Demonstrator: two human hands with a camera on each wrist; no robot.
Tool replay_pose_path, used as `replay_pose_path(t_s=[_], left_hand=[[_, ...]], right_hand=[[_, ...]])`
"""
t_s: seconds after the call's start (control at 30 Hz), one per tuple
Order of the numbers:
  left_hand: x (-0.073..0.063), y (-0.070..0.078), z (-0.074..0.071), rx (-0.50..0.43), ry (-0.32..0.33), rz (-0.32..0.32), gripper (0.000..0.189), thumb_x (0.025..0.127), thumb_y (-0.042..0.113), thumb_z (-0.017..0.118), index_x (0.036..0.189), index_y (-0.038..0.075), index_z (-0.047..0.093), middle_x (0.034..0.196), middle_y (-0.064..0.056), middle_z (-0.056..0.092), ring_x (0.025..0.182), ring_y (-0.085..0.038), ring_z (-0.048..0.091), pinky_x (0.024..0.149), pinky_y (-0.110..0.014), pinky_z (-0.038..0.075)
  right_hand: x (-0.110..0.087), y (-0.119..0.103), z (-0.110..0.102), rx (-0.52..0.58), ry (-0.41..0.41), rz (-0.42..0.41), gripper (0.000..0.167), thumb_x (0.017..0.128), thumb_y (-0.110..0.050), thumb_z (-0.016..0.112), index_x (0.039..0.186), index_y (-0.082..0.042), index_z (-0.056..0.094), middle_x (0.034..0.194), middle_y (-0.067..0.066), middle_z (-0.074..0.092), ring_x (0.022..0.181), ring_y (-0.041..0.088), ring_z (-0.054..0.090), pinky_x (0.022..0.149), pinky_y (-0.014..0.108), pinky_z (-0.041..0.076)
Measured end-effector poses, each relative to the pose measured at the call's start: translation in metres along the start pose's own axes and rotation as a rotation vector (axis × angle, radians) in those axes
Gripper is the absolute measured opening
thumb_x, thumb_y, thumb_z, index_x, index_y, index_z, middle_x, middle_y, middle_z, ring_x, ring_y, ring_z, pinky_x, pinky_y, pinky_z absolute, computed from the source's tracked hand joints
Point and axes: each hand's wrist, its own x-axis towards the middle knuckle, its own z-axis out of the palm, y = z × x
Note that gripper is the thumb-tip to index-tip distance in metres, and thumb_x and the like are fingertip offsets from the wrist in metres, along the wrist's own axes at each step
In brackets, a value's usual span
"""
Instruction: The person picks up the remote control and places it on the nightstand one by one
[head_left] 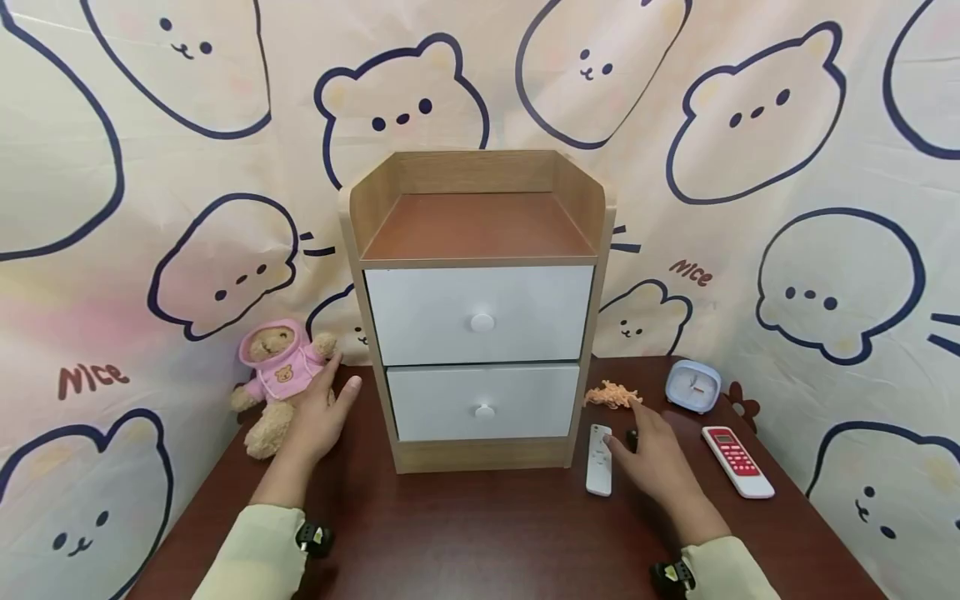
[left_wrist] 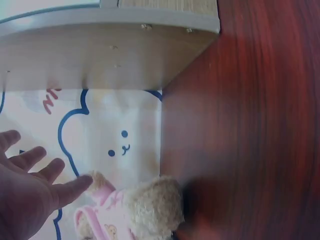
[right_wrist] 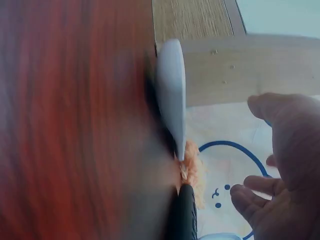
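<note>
My left hand [head_left: 318, 421] is held beside a teddy bear [head_left: 285, 372] in a pink hoodie, its fingers apart and fairly straight. In the left wrist view the thumb overlaps the bear's paw; whether they touch I cannot tell. On the other side, my right hand [head_left: 662, 460] hovers with loosely bent fingers and holds nothing. Below and left of it lies a slim white remote [head_left: 598, 467]. An orange stringy bundle [head_left: 611, 394] lies just beyond its fingertips. A black rounded object [right_wrist: 187, 215], mostly hidden by the hand in the head view, sits near the remote.
Between the hands stands a wooden cabinet [head_left: 483, 456] with two white drawers, both closed, and an open top shelf [head_left: 480, 225]. A blue alarm clock [head_left: 693, 386] and a white remote with red keypad [head_left: 737, 462] lie farther right on the dark red table [head_left: 480, 533].
</note>
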Motion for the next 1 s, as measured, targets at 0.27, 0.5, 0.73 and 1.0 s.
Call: replay_pose_path(t_s=[0.27,0.5,0.73,1.0], left_hand=[[0.001,0.011,0.013,-0.203,0.082,-0.021,0.07,0.116,0.042,0.045,0.173,0.007,0.025,0.174,-0.028,0.031,0.16,-0.05,0.03,0.129,-0.066,0.027],[0.003,0.021,0.025,-0.359,0.136,-0.02,0.061,0.117,0.037,0.046,0.167,0.003,0.037,0.171,-0.026,0.038,0.16,-0.045,0.032,0.129,-0.063,0.027],[0.006,0.035,0.037,-0.556,0.175,0.018,0.054,0.119,0.026,0.041,0.164,-0.003,0.039,0.163,-0.026,0.046,0.144,-0.019,0.05,0.114,-0.02,0.04],[0.005,0.053,0.051,-0.659,0.26,0.036,0.048,0.117,0.021,0.047,0.156,-0.006,0.049,0.14,-0.003,0.058,0.125,-0.001,0.05,0.107,-0.015,0.038]], right_hand=[[-0.012,-0.005,0.016,-0.003,0.025,0.082,0.092,0.099,-0.051,0.076,0.159,0.01,0.041,0.149,0.036,0.054,0.136,0.052,0.057,0.11,0.069,0.048],[-0.023,-0.017,0.024,-0.007,0.013,0.131,0.097,0.096,-0.063,0.075,0.15,0.013,0.05,0.143,0.036,0.059,0.131,0.052,0.061,0.106,0.069,0.051],[-0.033,-0.021,0.029,0.004,-0.015,0.153,0.096,0.097,-0.06,0.075,0.149,0.016,0.05,0.143,0.039,0.058,0.132,0.055,0.06,0.105,0.07,0.051],[-0.034,-0.015,0.041,-0.028,-0.023,0.135,0.105,0.092,-0.068,0.076,0.146,0.019,0.051,0.14,0.039,0.059,0.127,0.054,0.063,0.104,0.067,0.052]])
